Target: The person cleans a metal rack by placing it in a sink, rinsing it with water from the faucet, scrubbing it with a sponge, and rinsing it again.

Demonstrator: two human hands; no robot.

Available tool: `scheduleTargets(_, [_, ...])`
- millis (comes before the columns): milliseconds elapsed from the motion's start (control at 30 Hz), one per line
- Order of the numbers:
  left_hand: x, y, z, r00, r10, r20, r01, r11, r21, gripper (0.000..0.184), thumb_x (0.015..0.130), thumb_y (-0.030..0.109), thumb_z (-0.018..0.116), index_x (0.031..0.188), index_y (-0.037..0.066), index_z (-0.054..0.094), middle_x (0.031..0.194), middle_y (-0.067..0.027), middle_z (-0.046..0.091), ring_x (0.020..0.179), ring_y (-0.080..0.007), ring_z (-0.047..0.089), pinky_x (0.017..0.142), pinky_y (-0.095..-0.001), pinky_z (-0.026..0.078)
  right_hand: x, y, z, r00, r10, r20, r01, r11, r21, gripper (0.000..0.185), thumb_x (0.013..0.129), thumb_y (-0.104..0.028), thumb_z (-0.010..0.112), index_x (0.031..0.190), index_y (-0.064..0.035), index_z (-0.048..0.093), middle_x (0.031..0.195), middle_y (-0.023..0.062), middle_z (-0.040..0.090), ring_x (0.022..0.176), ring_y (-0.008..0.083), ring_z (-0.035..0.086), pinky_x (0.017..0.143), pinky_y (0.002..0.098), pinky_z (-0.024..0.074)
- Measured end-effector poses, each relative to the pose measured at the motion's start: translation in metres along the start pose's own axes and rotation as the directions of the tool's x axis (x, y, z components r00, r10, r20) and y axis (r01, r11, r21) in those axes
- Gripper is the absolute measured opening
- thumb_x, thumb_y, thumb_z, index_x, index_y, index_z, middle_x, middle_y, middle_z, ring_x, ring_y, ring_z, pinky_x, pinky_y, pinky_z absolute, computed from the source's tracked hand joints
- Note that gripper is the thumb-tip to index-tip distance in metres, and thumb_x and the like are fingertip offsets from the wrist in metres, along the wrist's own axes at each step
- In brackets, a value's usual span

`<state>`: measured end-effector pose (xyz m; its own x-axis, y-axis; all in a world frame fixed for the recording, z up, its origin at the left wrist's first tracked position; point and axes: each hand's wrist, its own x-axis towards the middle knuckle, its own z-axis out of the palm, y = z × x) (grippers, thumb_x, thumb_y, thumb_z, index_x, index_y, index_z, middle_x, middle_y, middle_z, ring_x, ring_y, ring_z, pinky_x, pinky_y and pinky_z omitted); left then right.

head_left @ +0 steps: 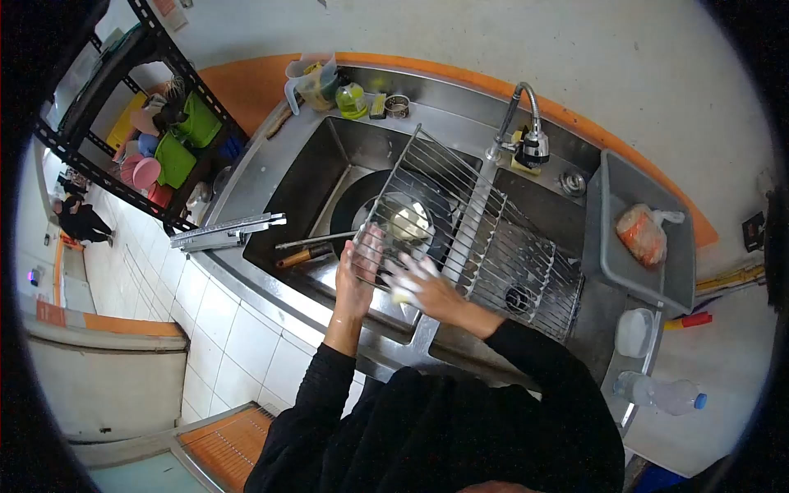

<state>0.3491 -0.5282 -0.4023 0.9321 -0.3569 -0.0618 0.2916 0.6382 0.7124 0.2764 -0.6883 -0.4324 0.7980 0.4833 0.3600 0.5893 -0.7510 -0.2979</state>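
A metal wire rack (515, 234) lies slantwise across the double sink, over the divider between the two basins. My left hand (360, 267) holds the rack's near left edge, its fingers against the bars. Close beside it, my right hand (429, 287) is covered in white foam and presses a soapy yellowish sponge (403, 295) at the rack's near side. Under the bars, in the left basin (300, 193), sits a dark pan (349, 205) with a pale, foamy item in it, partly hidden. A wooden-handled tool (304, 256) rests near that basin's front.
Along the back ledge stand a plastic jug (314, 82), a green soap bottle (351, 100) and a faucet (532, 148). On the right are a grey tub (606, 222) with a bagged orange item, a white container (635, 333) and a plastic bottle (657, 393). Shelving (99, 140) rises left; a person (80, 218) stands far off.
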Motion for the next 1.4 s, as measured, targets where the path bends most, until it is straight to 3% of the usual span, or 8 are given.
scheduleTargets(433, [-0.001,0.002,0.005,0.971,0.078,-0.226,-0.011,0.959,0.283,0.041,0.09,0.019,0.05,0.124,-0.002,0.042,0.12,-0.0142,0.052,0.104,-0.0198,0.055,0.083,-0.0281,0.047,-0.12,0.031,-0.002,0.997,0.049,0.054,-0.063,0.955,0.29,0.035,0.077,-0.009,0.057,0.111,-0.0125,0.056,0.132,0.0035,0.041,0.117,0.0212,0.045,0.099,0.0383,0.0385])
scheduleTargets(633, [-0.002,0.008,0.014,0.938,0.09,-0.334,0.088,0.872,0.482,0.036,0.089,0.013,0.052,0.121,-0.002,0.046,0.102,-0.0136,0.061,0.08,-0.0174,0.063,0.064,-0.0246,0.05,0.031,0.034,-0.034,0.763,0.152,-0.628,-0.023,0.978,0.209,0.022,0.075,-0.004,0.057,0.096,0.0,0.059,0.105,0.016,0.058,0.09,0.028,0.06,0.078,0.0367,0.0521])
scheduleTargets(900, [0.017,0.018,0.004,0.954,0.298,0.044,-0.008,-0.121,0.993,0.021,0.09,0.021,0.046,0.087,0.002,0.053,0.062,-0.0156,0.059,0.053,-0.0286,0.06,0.046,-0.0356,0.044,0.041,0.06,0.029,0.9,0.141,-0.412,-0.097,0.987,0.125,0.021,0.072,-0.022,0.062,0.087,-0.0074,0.06,0.102,0.0112,0.05,0.092,0.032,0.049,0.076,0.0457,0.0399])
scheduleTargets(1000, [0.017,0.017,0.014,0.945,0.323,0.049,-0.011,-0.119,0.993,0.02,0.091,0.022,0.043,0.08,0.005,0.047,0.058,-0.0155,0.055,0.052,-0.0345,0.056,0.045,-0.0417,0.041,-0.067,0.074,0.023,0.83,0.501,-0.246,-0.431,0.855,0.29,0.031,0.073,-0.022,0.063,0.098,-0.005,0.059,0.099,0.0171,0.051,0.093,0.0337,0.051,0.081,0.0444,0.0411])
scheduleTargets(1100, [0.013,0.013,0.011,0.943,0.333,0.024,0.024,-0.139,0.99,0.019,0.09,0.023,0.045,0.081,0.007,0.046,0.055,-0.0146,0.054,0.052,-0.0349,0.056,0.045,-0.0425,0.041,-0.125,0.088,0.01,0.927,0.375,-0.025,-0.363,0.91,0.202,0.026,0.066,-0.011,0.068,0.091,-0.0064,0.062,0.094,0.0142,0.051,0.088,0.0308,0.051,0.076,0.0399,0.0434])
scheduleTargets(1200, [0.016,0.012,0.007,0.918,0.38,0.112,-0.019,-0.238,0.971,0.019,0.09,0.023,0.046,0.08,0.007,0.045,0.055,-0.0147,0.053,0.051,-0.0347,0.055,0.045,-0.0429,0.04,-0.072,0.081,0.031,0.745,0.58,-0.33,-0.4,0.784,0.475,0.02,0.068,-0.01,0.068,0.083,-0.0045,0.057,0.085,0.0106,0.051,0.079,0.0251,0.053,0.063,0.0365,0.044])
scheduleTargets(1233, [0.016,0.012,0.006,0.921,0.374,0.111,-0.029,-0.218,0.975,0.019,0.09,0.023,0.046,0.079,0.007,0.045,0.055,-0.0146,0.053,0.051,-0.0345,0.055,0.045,-0.0426,0.04,-0.028,0.084,0.017,0.854,0.225,-0.47,-0.225,0.973,0.056,0.019,0.067,-0.009,0.068,0.081,-0.0042,0.056,0.082,0.0102,0.05,0.077,0.0248,0.052,0.06,0.037,0.043])
scheduleTargets(1400, [0.012,0.016,0.005,0.937,0.336,0.095,-0.043,-0.157,0.987,0.02,0.09,0.022,0.047,0.078,0.006,0.045,0.054,-0.0132,0.053,0.05,-0.0328,0.056,0.044,-0.0399,0.04,0.133,0.095,-0.014,0.711,0.323,-0.625,-0.337,0.936,0.101,0.021,0.065,-0.009,0.062,0.086,-0.0077,0.059,0.097,0.0133,0.045,0.085,0.0314,0.048,0.068,0.0434,0.0399])
